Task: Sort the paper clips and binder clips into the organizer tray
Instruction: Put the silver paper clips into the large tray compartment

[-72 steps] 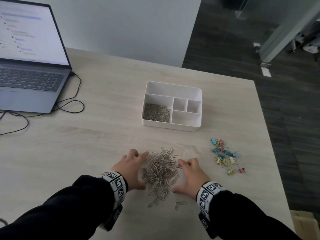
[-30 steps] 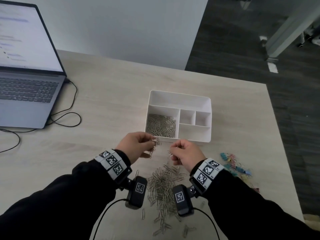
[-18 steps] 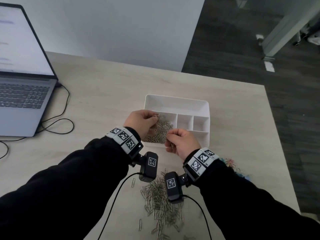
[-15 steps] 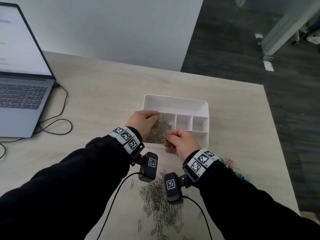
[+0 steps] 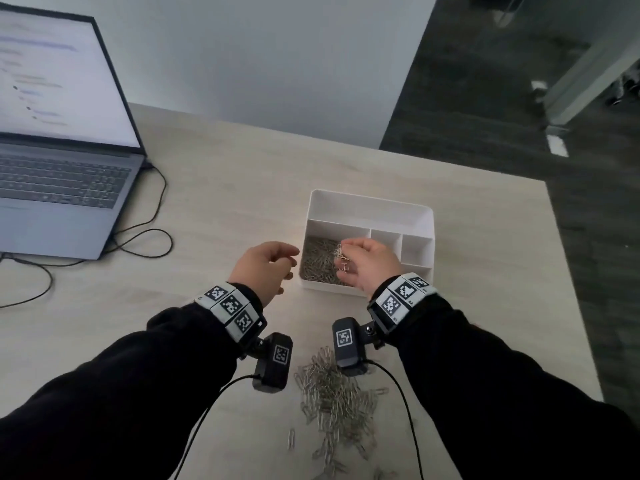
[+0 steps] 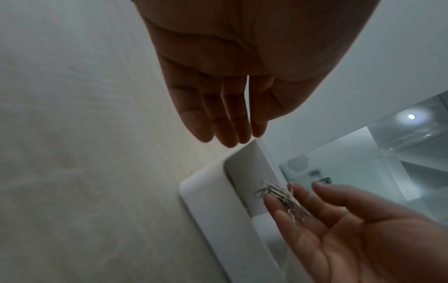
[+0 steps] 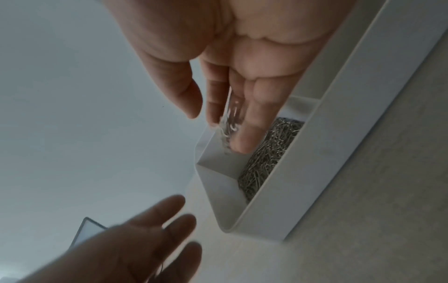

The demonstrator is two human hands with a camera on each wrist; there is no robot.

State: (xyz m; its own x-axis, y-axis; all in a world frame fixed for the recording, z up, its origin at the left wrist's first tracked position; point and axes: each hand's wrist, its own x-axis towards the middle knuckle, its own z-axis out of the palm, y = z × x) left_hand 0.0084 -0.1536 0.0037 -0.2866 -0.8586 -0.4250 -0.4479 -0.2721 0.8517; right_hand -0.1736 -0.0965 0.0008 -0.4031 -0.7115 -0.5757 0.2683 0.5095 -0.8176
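The white organizer tray (image 5: 369, 206) holds a heap of silver paper clips (image 5: 317, 263) in its front left compartment. My right hand (image 5: 351, 259) hovers over that compartment, fingers spread and pointing down. A few paper clips (image 7: 229, 125) slide off its fingers (image 7: 244, 134); the left wrist view shows these clips (image 6: 282, 198) lying loosely on them. My left hand (image 5: 277, 265) hangs just left of the tray, fingers relaxed and empty (image 6: 225, 122). A loose pile of paper clips (image 5: 341, 398) lies on the table between my forearms. No binder clips are in view.
An open laptop (image 5: 59, 181) stands at the far left with black cables (image 5: 145, 237) trailing toward the table's middle. The table's right edge (image 5: 568, 292) drops to a dark floor. The tray's other compartments (image 5: 415, 247) hold nothing.
Both hands lifted handfuls of clips from the pile to the tray. The left hand has since let go and drawn back left of the tray; the right hand's fingers have spread, spilling clips.
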